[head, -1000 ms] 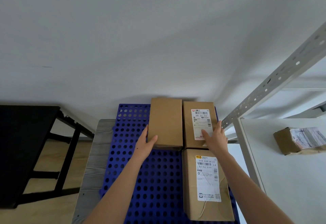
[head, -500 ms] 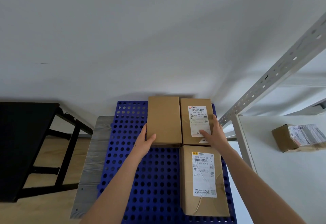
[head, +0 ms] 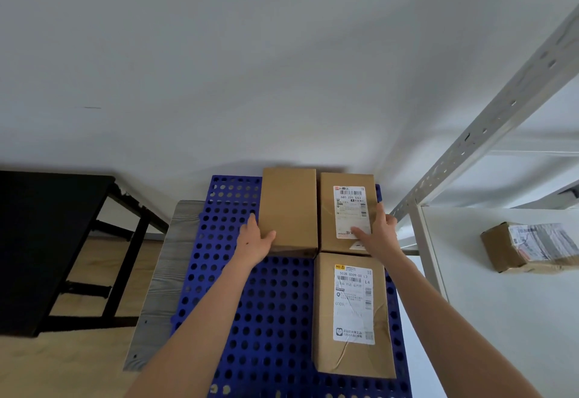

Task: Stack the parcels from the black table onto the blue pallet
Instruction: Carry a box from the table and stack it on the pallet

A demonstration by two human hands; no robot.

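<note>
Three brown parcels lie flat on the blue perforated pallet [head: 266,319]. A plain parcel [head: 289,206] and a labelled parcel [head: 346,209] sit side by side at the far end, and a second labelled parcel [head: 352,313] lies in front at the right. My left hand [head: 253,239] presses the plain parcel's near left corner, fingers straight along its side and thumb on top. My right hand [head: 376,234] presses the far labelled parcel's right side, thumb on its label. The black table [head: 47,241] stands at the left; no parcel shows on the part in view.
A grey wooden board [head: 169,272] lies under the pallet's left edge. A white shelf [head: 501,319] on a grey metal rack [head: 470,146] stands at the right and holds a taped parcel [head: 529,247]. A white wall is right behind the pallet.
My right hand has slid from the top of the label to the far labelled parcel's right edge. My left hand stays at the plain parcel's corner. The parcels have hardly moved.
</note>
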